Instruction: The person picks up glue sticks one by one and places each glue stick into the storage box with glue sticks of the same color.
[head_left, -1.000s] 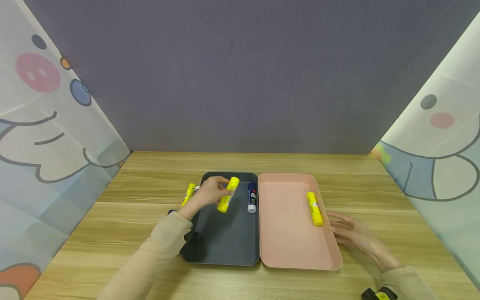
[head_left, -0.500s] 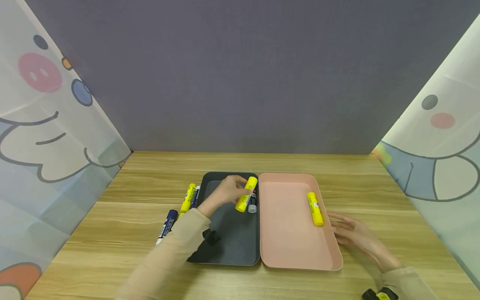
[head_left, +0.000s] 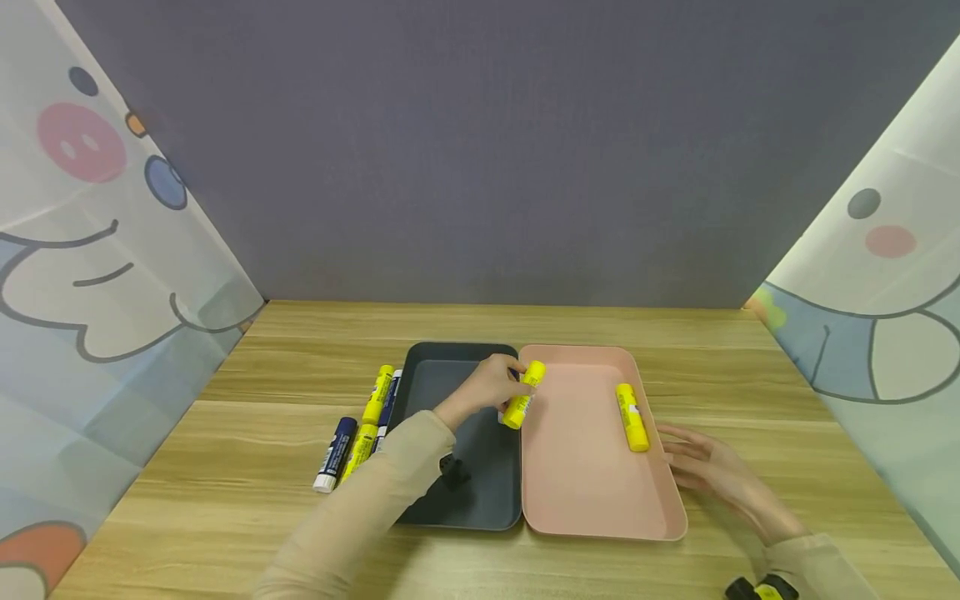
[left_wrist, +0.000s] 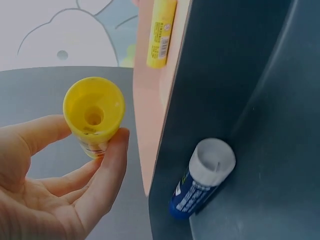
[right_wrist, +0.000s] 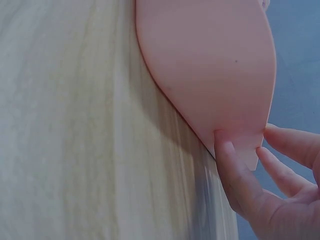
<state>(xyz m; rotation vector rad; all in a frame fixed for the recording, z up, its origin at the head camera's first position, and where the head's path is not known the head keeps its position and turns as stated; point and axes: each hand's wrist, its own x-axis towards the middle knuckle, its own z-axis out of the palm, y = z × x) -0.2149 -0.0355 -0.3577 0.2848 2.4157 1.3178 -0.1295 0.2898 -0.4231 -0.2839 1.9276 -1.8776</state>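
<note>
Left hand (head_left: 486,385) pinching a yellow glue stick (head_left: 524,395) between thumb and fingers, above the tray seam.
Stick is tilting over where the pink tray (head_left: 573,492) is adjoining the dark tray (head_left: 487,483). Second yellow stick (head_left: 632,417) is lying in pink, blue stick (left_wrist: 196,185) in dark. Right hand (head_left: 708,467) is resting loosely extended, apparently touching pink's outer wall.

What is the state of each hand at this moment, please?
Left hand: closed, pinching a yellow glue stick.
Right hand: open, touching the outer side of the pink tray.
</note>
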